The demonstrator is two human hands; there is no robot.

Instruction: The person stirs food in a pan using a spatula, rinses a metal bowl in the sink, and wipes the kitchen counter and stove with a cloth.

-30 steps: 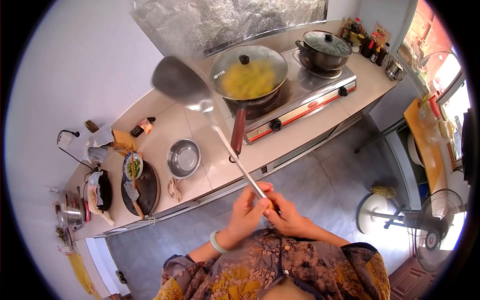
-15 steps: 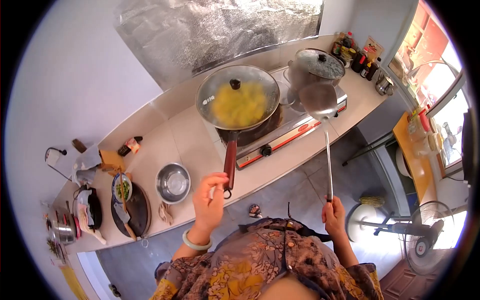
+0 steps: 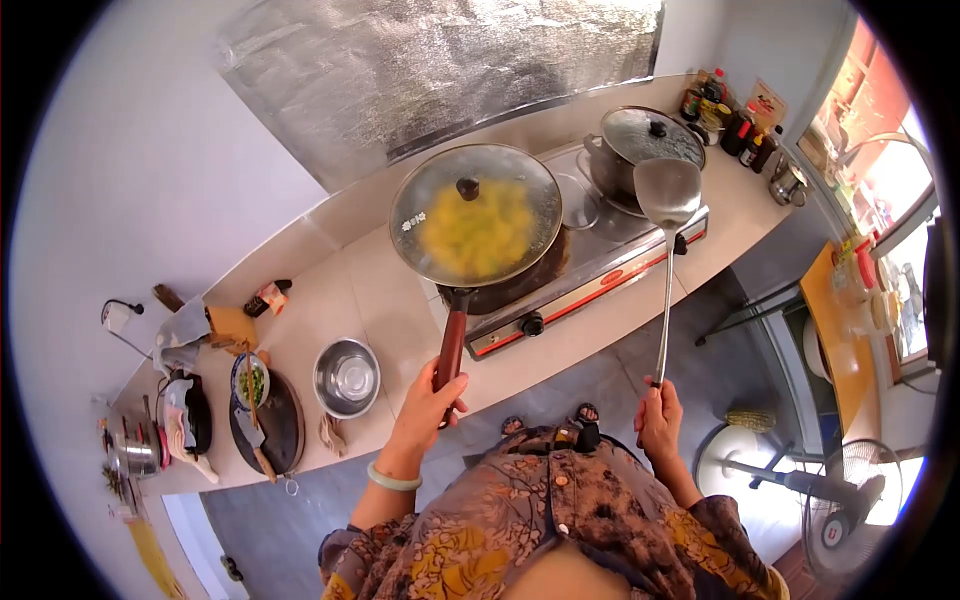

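My left hand (image 3: 428, 408), with a pale bangle at the wrist, is wrapped round the dark red handle of a frying pan (image 3: 453, 345). A glass lid (image 3: 415, 190) covers the pan on the left burner, and yellow food shows blurred through the steamy glass. My right hand (image 3: 659, 420) grips the end of a long metal spatula (image 3: 668, 195). The spatula points up, its wide blade in front of the lidded dark pot (image 3: 612, 172) on the right burner.
The gas stove (image 3: 600, 285) stands on the counter. To its left are a metal bowl (image 3: 347, 378), a cloth, and a round board (image 3: 285, 425) with a cleaver and a bowl of chopped greens. Bottles (image 3: 740, 135) stand at the back right. A fan (image 3: 850, 510) is at the lower right.
The hands have parted from around the spatula. My right hand has carried it to the right, and my left hand has closed on the pan handle. The view has shifted somewhat.
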